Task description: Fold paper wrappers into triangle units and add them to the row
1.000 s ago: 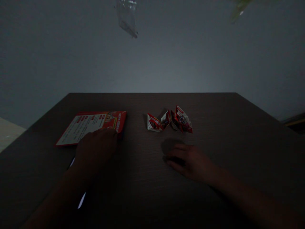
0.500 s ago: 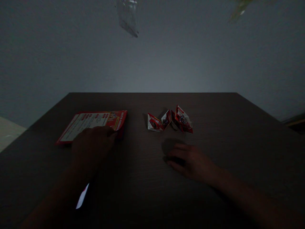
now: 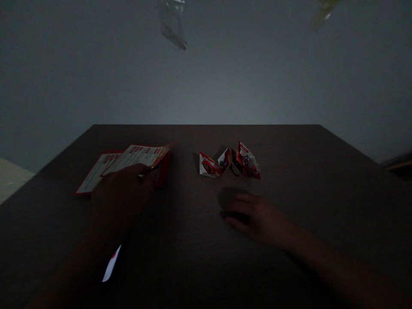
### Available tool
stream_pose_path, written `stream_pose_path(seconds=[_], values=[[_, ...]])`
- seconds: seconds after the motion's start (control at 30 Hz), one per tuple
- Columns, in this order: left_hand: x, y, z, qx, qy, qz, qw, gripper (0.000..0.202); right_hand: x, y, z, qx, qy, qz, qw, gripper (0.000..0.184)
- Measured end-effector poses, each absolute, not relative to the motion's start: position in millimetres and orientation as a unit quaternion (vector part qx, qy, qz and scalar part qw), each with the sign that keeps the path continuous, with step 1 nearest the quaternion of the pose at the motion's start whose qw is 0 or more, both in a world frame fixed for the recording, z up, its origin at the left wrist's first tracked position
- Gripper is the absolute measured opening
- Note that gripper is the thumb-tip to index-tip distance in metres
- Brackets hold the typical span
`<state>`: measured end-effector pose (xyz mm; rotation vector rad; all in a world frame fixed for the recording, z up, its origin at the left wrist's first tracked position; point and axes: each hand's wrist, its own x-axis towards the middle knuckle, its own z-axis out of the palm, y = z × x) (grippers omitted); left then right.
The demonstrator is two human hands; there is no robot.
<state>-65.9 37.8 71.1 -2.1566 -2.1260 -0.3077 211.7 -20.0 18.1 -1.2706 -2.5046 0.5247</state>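
At the left of the table, my left hand (image 3: 127, 186) pinches the near right corner of a printed paper sheet (image 3: 137, 155), white with a red border. That sheet is raised and turned above a similar red-edged sheet (image 3: 90, 178) lying below it. Under its right end shows a dark red item (image 3: 163, 171), its kind too dim to tell. To the right, my right hand (image 3: 254, 216) rests on the table, fingers loosely bent and apart, holding nothing. Beyond it, a zigzag-folded red and white printed paper (image 3: 225, 161) stands on its edges.
The scene on the dark wooden table (image 3: 193, 223) is very dim. A bright sliver of a lit screen (image 3: 111, 266) shows beside my left forearm. A clear plastic bag (image 3: 173, 25) hangs at the pale wall (image 3: 244, 77), and a blurred yellowish thing (image 3: 325, 13) is at top right.
My left hand has lifted the top sheet by its corner and shifted it slightly, uncovering the sheet and dark red item beneath. My right hand and the folded paper stay put.
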Motion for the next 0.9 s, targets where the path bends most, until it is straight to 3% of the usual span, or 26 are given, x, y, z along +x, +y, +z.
stream_pose_path(seconds=[0.2, 0.3, 0.4, 0.47, 0.7, 0.8, 0.9], values=[[-44, 20, 67, -0.695, -0.663, -0.266, 0.085, 0.025, 211, -23, 16, -0.438, -0.845, 0.218, 0.216, 0.015], [-29, -2, 58, -0.714, -0.622, -0.308, 0.09, 0.017, 208, -25, 16, -0.44, -0.794, 0.309, 0.282, 0.032], [-14, -26, 45, -0.828, -0.442, -0.346, 0.003, 0.023, 205, -25, 12, -0.396, -0.694, 0.473, 0.371, 0.064], [-4, -39, 36, -0.86, -0.347, -0.372, -0.051, 0.033, 205, -25, 6, -0.343, -0.634, 0.567, 0.4, 0.072], [18, -56, 20, -0.853, -0.26, -0.403, -0.208, 0.022, 211, -25, -16, -0.271, -0.548, 0.696, 0.377, 0.07], [20, -61, 13, -0.8, -0.346, -0.389, -0.299, 0.019, 208, -26, -12, -0.292, -0.518, 0.703, 0.39, 0.08], [20, -60, 9, -0.758, -0.363, -0.391, -0.374, 0.012, 204, -26, -3, -0.274, -0.479, 0.725, 0.412, 0.071]])
